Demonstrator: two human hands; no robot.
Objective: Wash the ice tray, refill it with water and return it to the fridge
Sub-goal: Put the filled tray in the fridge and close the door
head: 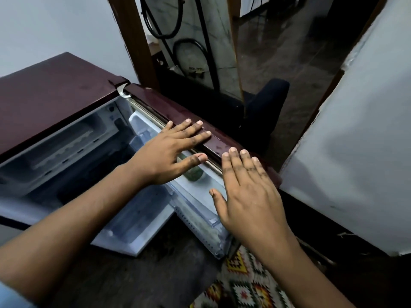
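Note:
A small maroon fridge (49, 90) stands at the left with its door (169, 105) swung open to the right. My left hand (169, 152) lies flat with straight fingers on the top edge of the door. My right hand (249, 192) is flat too, its fingertips on the same edge nearer the door's free end. Both hands hold nothing. Inside the fridge top a white freezer compartment (66, 138) shows a pale wavy-edged tray shape. A green bottle (195, 174) stands in the door shelf, partly hidden under my left hand.
A white wall or door panel (355, 152) stands close on the right. Behind the fridge door is a wooden frame (133, 41) with a glass pane and a dark chair (266, 101). A patterned rug (244, 283) lies on the dark floor below my right arm.

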